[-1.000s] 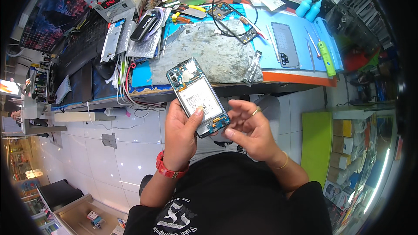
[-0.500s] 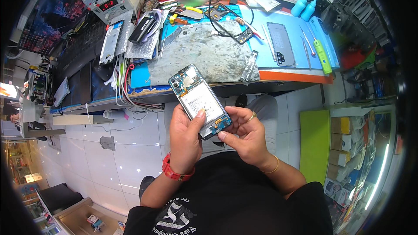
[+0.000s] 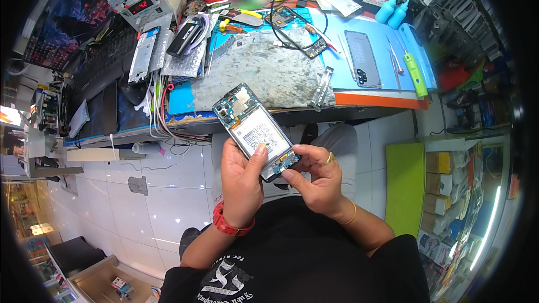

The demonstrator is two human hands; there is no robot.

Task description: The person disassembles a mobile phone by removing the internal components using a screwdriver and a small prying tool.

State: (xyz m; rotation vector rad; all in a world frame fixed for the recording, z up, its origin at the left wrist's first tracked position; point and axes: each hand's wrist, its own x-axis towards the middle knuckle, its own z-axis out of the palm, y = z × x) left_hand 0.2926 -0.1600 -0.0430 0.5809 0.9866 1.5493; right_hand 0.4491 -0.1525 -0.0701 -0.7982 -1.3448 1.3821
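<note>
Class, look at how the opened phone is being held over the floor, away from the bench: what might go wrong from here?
1. The opened phone is held over the tiled floor, not the bench; a slip would likely drop it.
2. The left hand thumb presses on the exposed battery, which may be damaged.
3. The right hand fingertips touch the bare lower board; small parts could be damaged.
</note>
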